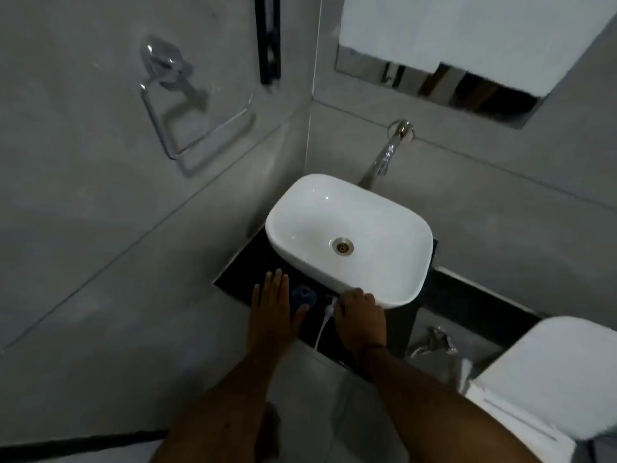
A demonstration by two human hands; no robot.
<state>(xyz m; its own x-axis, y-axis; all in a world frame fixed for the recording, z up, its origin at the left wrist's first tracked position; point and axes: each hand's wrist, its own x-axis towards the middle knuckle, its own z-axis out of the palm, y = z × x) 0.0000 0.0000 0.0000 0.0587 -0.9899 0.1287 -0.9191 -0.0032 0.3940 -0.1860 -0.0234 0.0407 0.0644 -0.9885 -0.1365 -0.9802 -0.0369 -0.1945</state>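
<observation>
White cord (323, 324) on the black counter (240, 279), front edge, just in front of the white basin (394, 282); its upper end sits on the slab and the rest trails down over the lip. I read the step as picking it up. My right hand (360, 314) is knuckles-up with the fingers curled, thumb side on the cord's thicker top end, which reads as a pinch, though the contact itself is partly hidden under the hand. My left hand (272, 305) lies flat on the counter, fingers straight, holding nothing, with the thumb just beside a blue translucent round piece (303, 295). For the next move I'd lift the cord end straight up and clear of the basin wall, watching that the hanging part doesn't snag on the counter edge or knock the blue piece. The cord looks thin, limp and plain white, with a slightly wider head; too blurred to tell what it is. The wall tap (384, 158) sits above the basin.
</observation>
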